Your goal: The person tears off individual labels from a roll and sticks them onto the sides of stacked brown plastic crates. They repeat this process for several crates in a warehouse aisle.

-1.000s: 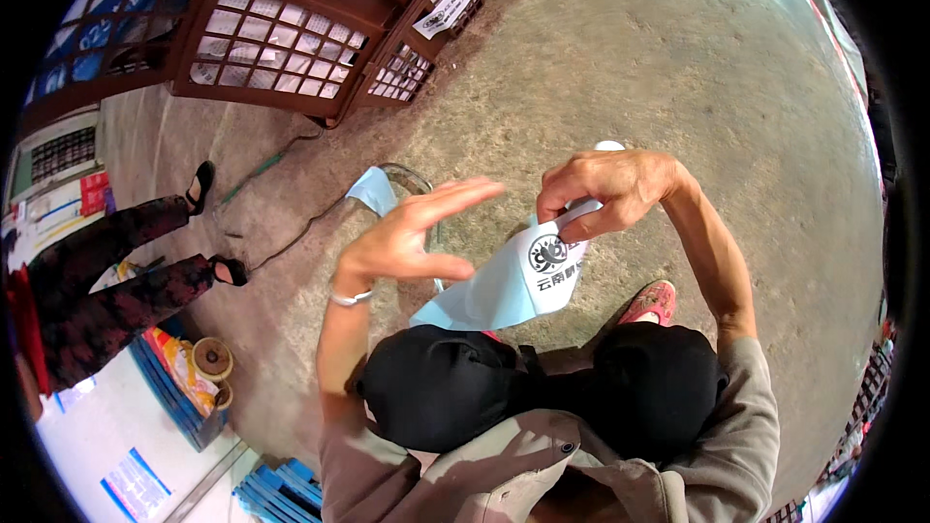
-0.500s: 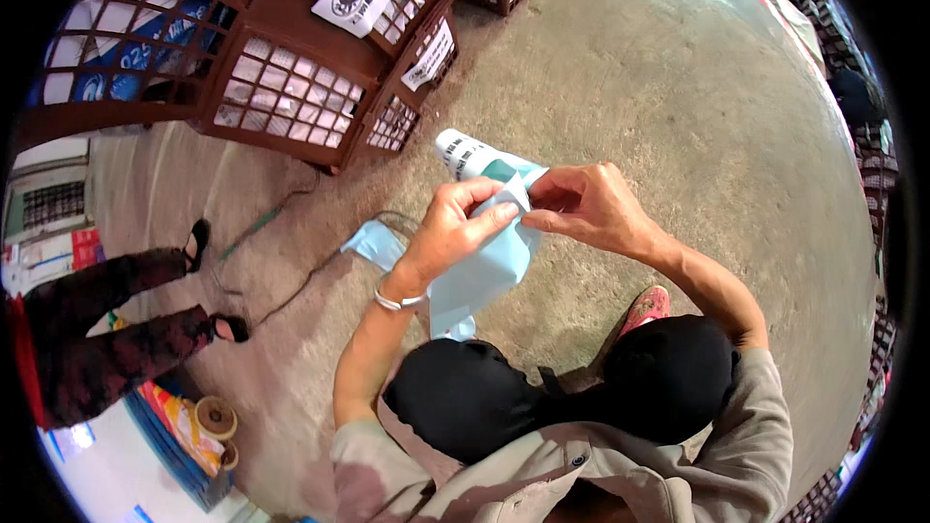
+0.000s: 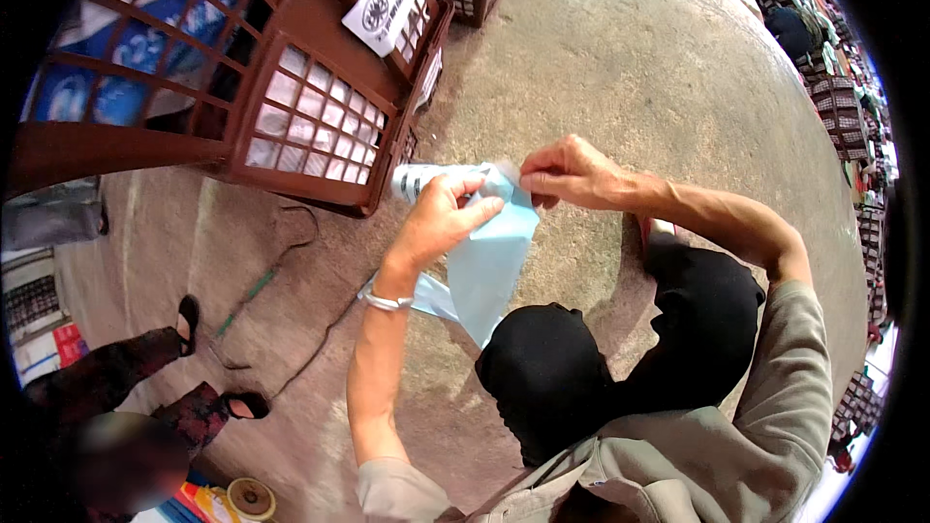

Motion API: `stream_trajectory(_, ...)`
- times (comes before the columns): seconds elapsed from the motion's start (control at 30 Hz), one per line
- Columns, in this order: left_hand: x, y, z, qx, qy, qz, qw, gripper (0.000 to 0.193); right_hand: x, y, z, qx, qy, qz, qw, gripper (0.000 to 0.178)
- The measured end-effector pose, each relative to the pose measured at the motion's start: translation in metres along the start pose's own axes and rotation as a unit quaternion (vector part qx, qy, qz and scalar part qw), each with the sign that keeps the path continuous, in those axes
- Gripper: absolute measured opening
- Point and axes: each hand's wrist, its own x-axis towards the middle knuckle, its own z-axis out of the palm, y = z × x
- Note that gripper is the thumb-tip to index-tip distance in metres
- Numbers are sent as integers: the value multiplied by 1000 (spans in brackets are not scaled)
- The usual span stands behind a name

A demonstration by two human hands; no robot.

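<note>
A light blue sheet (image 3: 492,257), thin and folded, hangs between my hands in front of my knees. My left hand (image 3: 433,221) is closed on it, thumb pressed flat on top. Just to the right, my right hand (image 3: 576,174) pinches at the sheet's upper edge; its fingertips are partly hidden. A white roll with black print (image 3: 411,181) sticks out beyond my left fingers, and the blue sheet lies against it. A narrower light blue strip (image 3: 434,296) trails down behind my left wrist.
Brown plastic crates (image 3: 315,126) filled with pale material stand stacked at the upper left, close to the roll. A dark cord (image 3: 320,349) lies on the concrete floor. Another person's feet (image 3: 242,405) are at the lower left, near a spool (image 3: 251,499). More crates (image 3: 838,116) line the right.
My view has shifted, with the crates now nearer. The white roll has swung leftward and lies flatter. My right hand has drawn slightly away from my left along the sheet's edge.
</note>
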Motion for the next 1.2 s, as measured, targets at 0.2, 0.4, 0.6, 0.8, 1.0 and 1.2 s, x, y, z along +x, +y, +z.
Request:
stream_trajectory(0.2, 23, -17, 11, -109, -5, -65, 992, 24, 7, 39, -5, 140, 73, 23, 987, 25)
stream_trajectory(0.4, 36, -23, 6, -145, 45, -121, 981, 23, 9, 63, -41, 366, 155, 106, 912, 10)
stream_trajectory(0.6, 27, -12, 1, -244, 96, -196, 945, 27, 10, 84, -125, 393, 157, 169, 890, 8)
stream_trajectory(0.8, 32, 14, -3, -261, 177, -257, 913, 27, 32, 142, -244, 411, 316, 56, 853, 12)
stream_trajectory(1.0, 72, 28, 8, -211, 184, -343, 897, 28, 144, 151, -313, 284, 584, -84, 756, 24)
stream_trajectory(1.2, 88, 40, 16, -200, 196, -369, 886, 31, 239, 145, -370, 11, 788, -44, 613, 19)
